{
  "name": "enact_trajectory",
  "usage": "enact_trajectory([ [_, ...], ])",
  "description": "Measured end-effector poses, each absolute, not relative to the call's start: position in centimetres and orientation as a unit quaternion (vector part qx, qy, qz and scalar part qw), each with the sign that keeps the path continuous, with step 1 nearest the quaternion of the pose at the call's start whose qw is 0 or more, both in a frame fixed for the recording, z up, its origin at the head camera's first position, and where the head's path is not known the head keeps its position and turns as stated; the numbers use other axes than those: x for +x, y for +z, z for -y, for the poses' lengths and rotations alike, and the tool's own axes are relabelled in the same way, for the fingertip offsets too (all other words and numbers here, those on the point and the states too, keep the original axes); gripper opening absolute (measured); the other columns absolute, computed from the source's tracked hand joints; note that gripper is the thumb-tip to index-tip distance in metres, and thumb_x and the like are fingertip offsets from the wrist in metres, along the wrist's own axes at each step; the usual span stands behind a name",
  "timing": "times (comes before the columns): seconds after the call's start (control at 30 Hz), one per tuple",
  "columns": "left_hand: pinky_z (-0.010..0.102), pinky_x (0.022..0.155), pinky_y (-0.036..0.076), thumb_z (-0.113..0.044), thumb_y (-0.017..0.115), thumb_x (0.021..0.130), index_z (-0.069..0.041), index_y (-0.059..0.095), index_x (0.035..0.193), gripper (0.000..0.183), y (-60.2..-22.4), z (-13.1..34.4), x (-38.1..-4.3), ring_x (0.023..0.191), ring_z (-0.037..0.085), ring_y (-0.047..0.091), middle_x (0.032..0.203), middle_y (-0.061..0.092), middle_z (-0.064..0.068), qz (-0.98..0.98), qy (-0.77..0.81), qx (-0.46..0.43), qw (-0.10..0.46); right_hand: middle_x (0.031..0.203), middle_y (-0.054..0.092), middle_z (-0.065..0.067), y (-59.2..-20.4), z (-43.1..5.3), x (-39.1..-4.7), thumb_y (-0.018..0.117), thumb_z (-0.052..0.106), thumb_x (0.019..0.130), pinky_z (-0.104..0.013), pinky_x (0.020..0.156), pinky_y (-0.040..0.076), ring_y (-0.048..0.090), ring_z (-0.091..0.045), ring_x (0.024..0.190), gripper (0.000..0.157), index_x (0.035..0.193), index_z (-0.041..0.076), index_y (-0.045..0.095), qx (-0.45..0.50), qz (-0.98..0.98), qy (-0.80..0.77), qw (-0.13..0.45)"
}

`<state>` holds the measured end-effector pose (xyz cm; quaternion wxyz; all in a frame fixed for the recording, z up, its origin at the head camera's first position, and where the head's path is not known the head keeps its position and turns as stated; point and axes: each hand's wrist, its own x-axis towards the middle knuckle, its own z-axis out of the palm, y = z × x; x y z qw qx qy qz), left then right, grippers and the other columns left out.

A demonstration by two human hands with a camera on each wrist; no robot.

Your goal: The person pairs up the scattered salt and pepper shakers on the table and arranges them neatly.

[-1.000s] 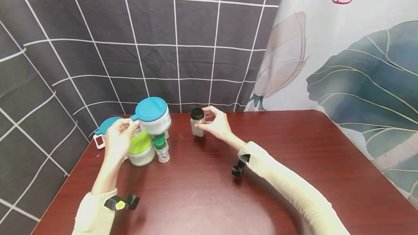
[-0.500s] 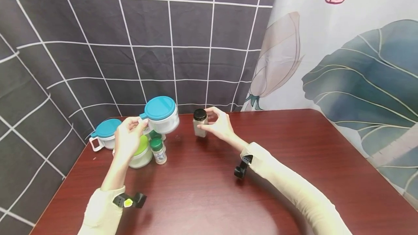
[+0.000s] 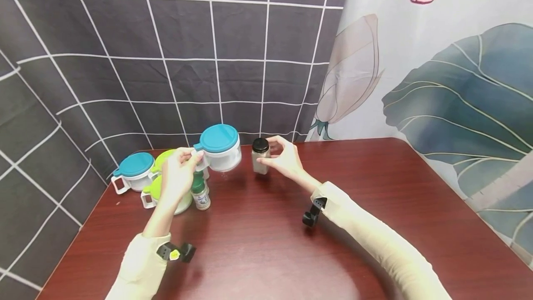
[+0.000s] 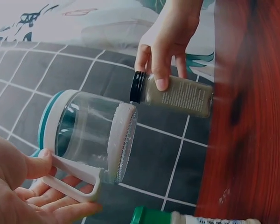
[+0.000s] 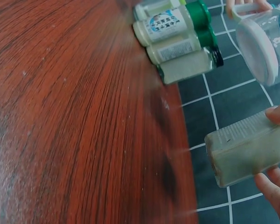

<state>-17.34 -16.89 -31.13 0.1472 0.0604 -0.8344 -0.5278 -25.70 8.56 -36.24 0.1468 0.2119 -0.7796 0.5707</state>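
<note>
My left hand (image 3: 180, 172) grips the white handle of a clear seasoning jar (image 3: 219, 140) with a blue lid, held above the table. In the left wrist view, white contents show at the bottom of that jar (image 4: 91, 128). My right hand (image 3: 286, 160) holds a spice bottle (image 3: 260, 159) with a black cap between thumb and fingers. Its sides are flat and its contents greyish, as the right wrist view shows of this bottle (image 5: 245, 151); its base appears lifted off the table. The jar and the bottle are side by side, a small gap between them.
Left on the table stand another blue-lidded jar (image 3: 134, 170) and two green-lidded jars, one in front (image 3: 154, 190), partly behind my left hand. Green-capped shakers (image 3: 201, 193) and a black-capped bottle (image 5: 186, 65) stand beside them. A dark gridded cloth (image 3: 241, 78) hangs behind the table (image 3: 266, 240).
My left hand has carried the blue-lidded jar to the right, away from above the green-lidded jars. My right hand and the spice bottle have shifted slightly right. The head view has turned a little.
</note>
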Motion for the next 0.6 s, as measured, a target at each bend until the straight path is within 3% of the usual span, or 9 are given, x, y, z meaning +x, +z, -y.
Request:
enact_trajectory([
  [0.2,0.045,0.099,0.047,-0.021,0.061,0.095,0.002,0.059,0.116,0.031,-31.4,15.8,-17.6,0.115,0.035,0.06,0.123,0.063,0.023,0.838,-0.525,0.058,0.137,0.101,0.069,-0.026,-35.7,-9.1,-25.2,0.083,-0.002,0.066,-0.046,0.078,0.057,0.067,-0.039,0.088,0.05,0.111,-0.007,0.062,0.212,0.782,0.568,0.146],
  [0.4,0.032,0.079,0.053,-0.023,0.061,0.094,-0.001,0.061,0.115,0.03,-31.9,14.9,-18.0,0.103,0.033,0.065,0.117,0.067,0.021,0.846,-0.514,0.06,0.129,0.101,0.071,-0.017,-37.5,-10.0,-26.9,0.086,0.005,0.065,-0.036,0.076,0.059,0.069,-0.029,0.088,0.05,0.111,0.003,0.065,0.2,0.793,0.555,0.15],
  [0.6,0.046,0.093,0.05,-0.022,0.061,0.094,0.001,0.06,0.114,0.03,-32.3,14.1,-18.4,0.112,0.036,0.062,0.119,0.065,0.023,0.851,-0.506,0.052,0.131,0.102,0.071,-0.017,-37.8,-10.7,-27.2,0.087,0.007,0.065,-0.04,0.077,0.058,0.068,-0.03,0.088,0.052,0.112,0.004,0.065,0.199,0.794,0.551,0.159],
])
